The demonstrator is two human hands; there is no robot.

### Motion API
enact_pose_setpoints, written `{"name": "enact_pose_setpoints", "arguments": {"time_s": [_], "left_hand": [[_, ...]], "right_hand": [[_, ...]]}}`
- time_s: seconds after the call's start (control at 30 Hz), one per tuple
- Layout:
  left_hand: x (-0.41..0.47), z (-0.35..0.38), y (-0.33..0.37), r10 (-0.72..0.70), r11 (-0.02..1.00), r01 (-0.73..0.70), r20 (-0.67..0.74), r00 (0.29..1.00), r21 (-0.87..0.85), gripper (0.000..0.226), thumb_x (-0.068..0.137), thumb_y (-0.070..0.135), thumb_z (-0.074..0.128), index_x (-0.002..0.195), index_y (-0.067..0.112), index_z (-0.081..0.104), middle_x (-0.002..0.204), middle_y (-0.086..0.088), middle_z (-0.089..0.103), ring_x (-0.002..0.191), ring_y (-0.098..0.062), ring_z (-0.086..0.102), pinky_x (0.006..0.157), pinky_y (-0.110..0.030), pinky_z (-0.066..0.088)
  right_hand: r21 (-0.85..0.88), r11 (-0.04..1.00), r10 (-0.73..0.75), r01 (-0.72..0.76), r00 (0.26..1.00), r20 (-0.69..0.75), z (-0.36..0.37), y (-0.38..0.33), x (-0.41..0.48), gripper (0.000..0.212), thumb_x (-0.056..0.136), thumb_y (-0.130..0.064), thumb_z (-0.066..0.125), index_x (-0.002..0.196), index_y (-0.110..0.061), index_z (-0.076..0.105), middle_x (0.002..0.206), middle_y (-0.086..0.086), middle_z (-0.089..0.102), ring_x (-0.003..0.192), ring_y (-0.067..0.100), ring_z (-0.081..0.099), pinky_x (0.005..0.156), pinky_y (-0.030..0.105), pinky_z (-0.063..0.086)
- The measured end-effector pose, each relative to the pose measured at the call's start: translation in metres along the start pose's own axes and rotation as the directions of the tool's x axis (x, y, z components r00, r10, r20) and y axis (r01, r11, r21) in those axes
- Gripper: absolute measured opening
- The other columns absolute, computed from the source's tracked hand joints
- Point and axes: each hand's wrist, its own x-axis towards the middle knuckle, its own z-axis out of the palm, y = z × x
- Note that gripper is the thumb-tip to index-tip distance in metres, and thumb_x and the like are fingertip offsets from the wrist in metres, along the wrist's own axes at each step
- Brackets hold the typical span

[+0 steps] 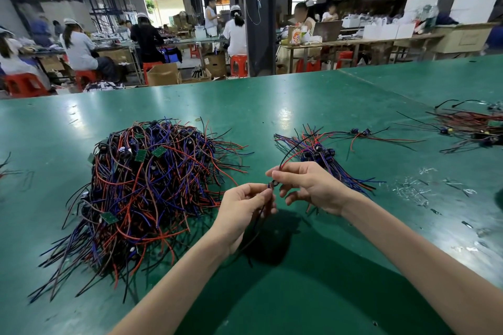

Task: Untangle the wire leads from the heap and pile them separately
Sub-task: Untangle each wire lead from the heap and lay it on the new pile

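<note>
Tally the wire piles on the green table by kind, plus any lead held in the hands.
Large tangled heap: 1
Small sorted pile beyond the right hand: 1
Far separate pile at the right edge of the table: 1
Held lead, pinched between left hand and right hand: 1
Total: 4

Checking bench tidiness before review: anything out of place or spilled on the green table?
Minor only. Clear scraps lie scattered on the table right of the sorted pile, and a few stray leads lie apart behind that pile. The heap is tangled, as expected. No damage visible.
</note>
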Motion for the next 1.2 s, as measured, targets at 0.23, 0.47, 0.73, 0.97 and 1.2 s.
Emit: {"name": "enact_pose_setpoints", "arguments": {"time_s": [0.23, 0.47, 0.73, 0.97, 1.2], "left_hand": [[-0.001, 0.001, -0.002, 0.064, 0.981, -0.068, 0.029, 0.998, 0.18, 0.006, 0.09, 0.004, 0.06, 0.086, 0.004, 0.065, 0.068, -0.001, 0.065, 0.049, -0.004, 0.051, 0.047, -0.015, 0.041], [-0.001, 0.0, -0.006, 0.095, 0.928, -0.111, 0.061, 0.994, 0.355, 0.016, 0.096, 0.009, 0.052, 0.084, 0.014, 0.062, 0.063, 0.005, 0.064, 0.042, -0.002, 0.043, 0.042, -0.015, 0.034], [0.001, -0.004, -0.011, 0.277, 0.794, -0.249, 0.035, 0.96, 0.554, 0.01, 0.092, 0.019, 0.06, 0.085, 0.023, 0.054, 0.059, 0.005, 0.064, 0.044, -0.006, 0.046, 0.047, -0.02, 0.037], [0.001, 0.001, -0.014, 0.17, 0.842, -0.173, 0.053, 0.984, 0.511, 0.019, 0.098, 0.011, 0.046, 0.083, 0.014, 0.058, 0.054, 0.006, 0.063, 0.039, -0.008, 0.048, 0.041, -0.02, 0.04], [0.001, 0.002, -0.015, 0.104, 0.902, -0.125, 0.072, 0.992, 0.413, 0.028, 0.101, 0.008, 0.036, 0.084, 0.016, 0.056, 0.058, 0.003, 0.064, 0.048, -0.012, 0.057, 0.05, -0.026, 0.049]], "right_hand": [[-0.071, 0.996, -0.049, 0.047, 0.998, -0.037, 0.001, 0.005, 0.001, 0.004, 0.086, -0.007, 0.062, 0.087, -0.004, 0.065, 0.064, 0.002, 0.062, 0.053, 0.01, 0.055, 0.05, 0.02, 0.049], [-0.1, 0.994, -0.05, 0.039, 0.993, -0.105, 0.006, 0.006, 0.002, 0.016, 0.085, -0.018, 0.067, 0.076, -0.006, 0.061, 0.073, 0.012, 0.059, 0.056, 0.011, 0.053, 0.052, 0.023, 0.046], [-0.215, 0.967, -0.183, 0.141, 0.963, -0.195, 0.006, 0.01, 0.005, 0.024, 0.074, -0.015, 0.078, 0.063, -0.009, 0.057, 0.062, 0.006, 0.061, 0.056, 0.012, 0.056, 0.057, 0.021, 0.048], [-0.135, 0.976, -0.192, 0.172, 0.97, -0.151, 0.007, 0.01, 0.004, 0.017, 0.073, -0.007, 0.075, 0.071, -0.009, 0.059, 0.059, 0.001, 0.061, 0.052, 0.01, 0.055, 0.053, 0.019, 0.047], [0.155, 0.988, -0.005, 0.029, 0.988, -0.153, 0.01, 0.009, 0.003, 0.029, 0.07, -0.004, 0.073, 0.076, -0.01, 0.046, 0.057, 0.001, 0.06, 0.05, 0.012, 0.059, 0.054, 0.024, 0.052]]}}
